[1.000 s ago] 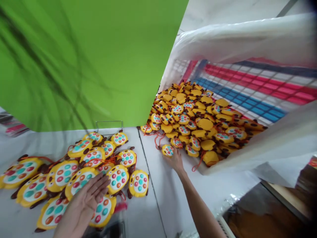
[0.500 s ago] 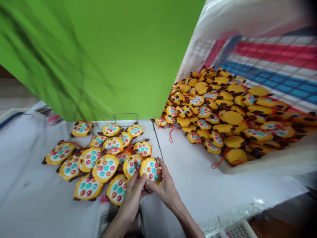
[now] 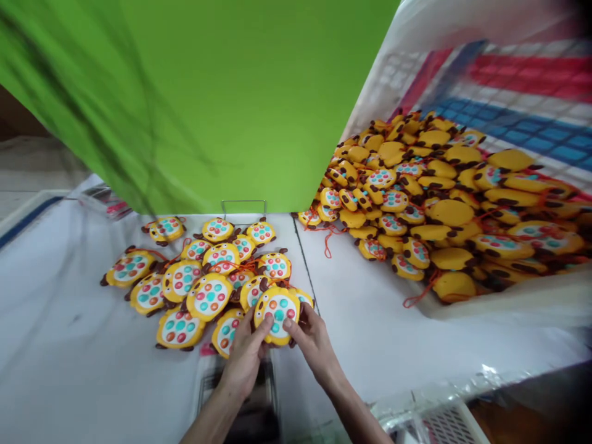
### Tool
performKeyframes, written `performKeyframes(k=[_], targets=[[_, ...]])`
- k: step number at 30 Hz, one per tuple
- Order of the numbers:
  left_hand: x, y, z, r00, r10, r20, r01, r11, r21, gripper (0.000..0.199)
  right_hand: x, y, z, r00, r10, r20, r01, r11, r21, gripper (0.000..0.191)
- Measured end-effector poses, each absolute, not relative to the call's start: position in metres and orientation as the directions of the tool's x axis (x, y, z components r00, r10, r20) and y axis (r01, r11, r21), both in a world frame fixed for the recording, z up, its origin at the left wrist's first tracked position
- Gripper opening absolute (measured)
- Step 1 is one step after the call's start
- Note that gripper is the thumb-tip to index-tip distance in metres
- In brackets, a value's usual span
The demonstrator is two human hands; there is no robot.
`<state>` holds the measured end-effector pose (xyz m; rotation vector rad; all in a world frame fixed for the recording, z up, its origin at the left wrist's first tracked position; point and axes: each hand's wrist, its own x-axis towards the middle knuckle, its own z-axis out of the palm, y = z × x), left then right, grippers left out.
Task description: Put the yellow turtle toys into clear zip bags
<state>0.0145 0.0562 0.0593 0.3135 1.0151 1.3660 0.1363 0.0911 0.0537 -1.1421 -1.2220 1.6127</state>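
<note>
A yellow, rounded, plastic-looking animal toy with brown legs and a white oval front of coloured buttons (image 3: 276, 314) is held over the white-covered desk (image 3: 370, 345), toward its front edge. It is grasped from both sides: by the left hand (image 3: 243, 357) and the right hand (image 3: 319, 348), with both thumbs laid on the button front. The step in hand appears to be the checking or pressing of the buttons; for the next press, a firm hold on the rim and freely shifted thumbs would be called for.

Just beyond, similar toys (image 3: 210, 296) are spread face up, some overlapped. At the desk's right side, a white-lined container with a striped mesh wall (image 3: 531, 123) is heaped with more such toys (image 3: 451, 213), many turned back up. Below the front edge, a white perforated basket (image 3: 456, 425) is partly seen; its contents cannot be told.
</note>
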Motion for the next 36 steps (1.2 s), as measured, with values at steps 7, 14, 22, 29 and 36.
performKeyframes(k=[7, 14, 22, 29, 36], targets=[[-0.004, 0.052, 0.055, -0.099, 0.88, -0.465, -0.568, 0.334, 0.752, 0.05, 0.149, 0.099, 0.057, -0.318, 0.935, -0.159, 0.013, -0.163, -0.987, 0.047], [0.006, 0.046, 0.054, -0.115, 0.898, -0.425, -0.592, 0.282, 0.755, 0.053, 0.131, 0.095, 0.055, -0.223, 0.963, -0.148, -0.067, -0.166, -0.984, 0.034], [-0.021, 0.064, 0.053, -0.412, 0.786, -0.461, -0.516, 0.216, 0.829, 0.054, 0.153, 0.138, 0.045, -0.276, 0.96, -0.034, 0.316, 0.057, -0.947, 0.036], [-0.069, 0.091, 0.074, -0.342, 0.798, -0.497, -0.8, 0.031, 0.6, 0.025, 0.184, 0.257, 0.01, -0.084, 0.987, 0.139, 0.66, 0.159, -0.734, 0.033], [-0.07, 0.083, 0.042, -0.201, 0.759, -0.62, -0.803, 0.235, 0.548, 0.043, 0.158, 0.331, 0.006, -0.14, 0.964, 0.228, 0.88, 0.227, -0.418, 0.041]])
